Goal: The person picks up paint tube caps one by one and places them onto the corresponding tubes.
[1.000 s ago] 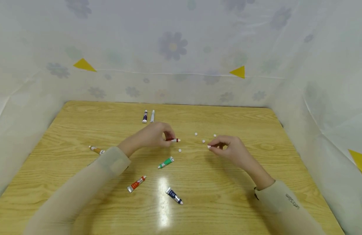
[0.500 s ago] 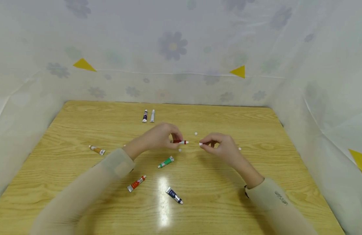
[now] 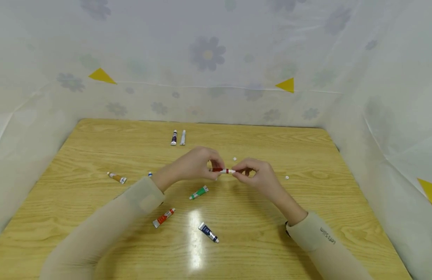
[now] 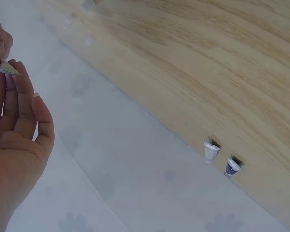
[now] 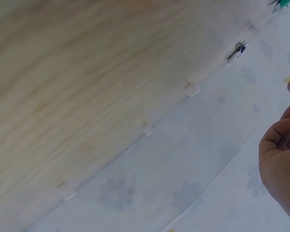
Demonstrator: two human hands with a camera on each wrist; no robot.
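Hands: left (image 3: 195, 165), right (image 3: 256, 177) both pinching red tube (image 3: 221, 170) | tubes on table (image 3: 307, 155): 6 | loose caps: 2

Wooden table (image 3: 307, 241) | far edge, centre: purple tube (image 3: 173, 138) just beside white tube (image 3: 182, 137) | left side: orange tube (image 3: 116, 177) | centre: green tube (image 3: 198, 192) | nearer front edge: red tube (image 3: 163, 218), dark blue tube (image 3: 208, 232) | right of centre: small white caps (image 3: 287, 177), well apart

No legible txt; small dark print on right sleeve cuff (image 3: 327, 235), too blurred to read.
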